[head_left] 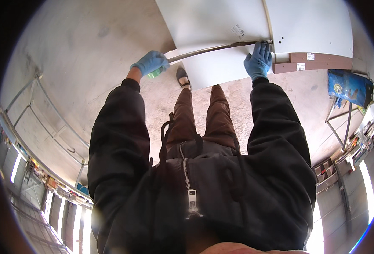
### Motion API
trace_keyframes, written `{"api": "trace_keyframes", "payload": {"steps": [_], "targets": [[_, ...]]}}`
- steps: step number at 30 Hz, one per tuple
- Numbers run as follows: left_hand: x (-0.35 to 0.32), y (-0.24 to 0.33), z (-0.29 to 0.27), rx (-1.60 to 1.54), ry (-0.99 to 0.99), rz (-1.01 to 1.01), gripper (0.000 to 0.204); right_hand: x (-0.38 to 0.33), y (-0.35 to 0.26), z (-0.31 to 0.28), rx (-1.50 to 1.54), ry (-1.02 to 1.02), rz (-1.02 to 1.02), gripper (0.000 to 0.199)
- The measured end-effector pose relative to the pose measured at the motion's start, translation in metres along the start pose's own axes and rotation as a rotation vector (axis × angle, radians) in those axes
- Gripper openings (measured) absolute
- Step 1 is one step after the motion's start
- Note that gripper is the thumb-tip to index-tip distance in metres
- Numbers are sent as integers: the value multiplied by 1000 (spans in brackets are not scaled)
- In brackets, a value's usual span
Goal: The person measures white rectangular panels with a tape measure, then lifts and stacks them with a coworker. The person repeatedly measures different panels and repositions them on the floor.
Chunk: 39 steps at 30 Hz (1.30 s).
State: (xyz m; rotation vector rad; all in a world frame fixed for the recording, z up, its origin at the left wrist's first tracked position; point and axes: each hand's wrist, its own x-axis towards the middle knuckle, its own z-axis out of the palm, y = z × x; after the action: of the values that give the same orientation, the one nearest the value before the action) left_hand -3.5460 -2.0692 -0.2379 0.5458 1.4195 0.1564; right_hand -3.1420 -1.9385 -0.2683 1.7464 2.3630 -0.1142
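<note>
Head view, looking straight down the person's own body. Nearest the camera: a black zip-front jacket [195, 190], its two sleeves running up the picture to the hands. Beyond it, brown trousers [204, 118] and one dark shoe [182, 76] set on the concrete floor [89, 51].

Left hand [151, 62]: in a blue glove, closed into a fist around the near end of a thin, dark metal strip [212, 49]; a small green object [155, 73] shows under the glove, held in the same fist, its kind not clear.

Right hand [259, 60]: in a blue glove, fingers spread and pressed flat on the white panel [212, 21], fingertips touching the far end of the strip; it grips nothing.

The strip runs between the two hands along the edge of the upper white panel. A lower white panel [214, 70] shows beneath that edge, just beyond the shoe. A narrow seam divides the upper panel from a second white sheet [309, 25] to its right.

Farther right: brown boards [318, 62] with small white labels lie beside the panels; a blue bag [350, 86] rests beyond them, above a grey metal frame [341, 122]. At the left rim, a grey tubular rack [47, 114].
</note>
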Motion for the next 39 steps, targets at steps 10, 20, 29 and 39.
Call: {"api": "trace_keyframes", "payload": {"steps": [10,20,29,39], "targets": [[15,-10,-8,3,-30,-8,16,3,-4,-8,-83,-108,8,73],[12,-10,-6,38,-6,56,15,2,-2,-5,-75,-88,-6,72],[53,-56,-13,218,-69,327,12,1,-2,-4,-66,-94,5,70],[20,-31,-3,103,-19,190,12,-2,10,-3,41,-47,-39,75]]}}
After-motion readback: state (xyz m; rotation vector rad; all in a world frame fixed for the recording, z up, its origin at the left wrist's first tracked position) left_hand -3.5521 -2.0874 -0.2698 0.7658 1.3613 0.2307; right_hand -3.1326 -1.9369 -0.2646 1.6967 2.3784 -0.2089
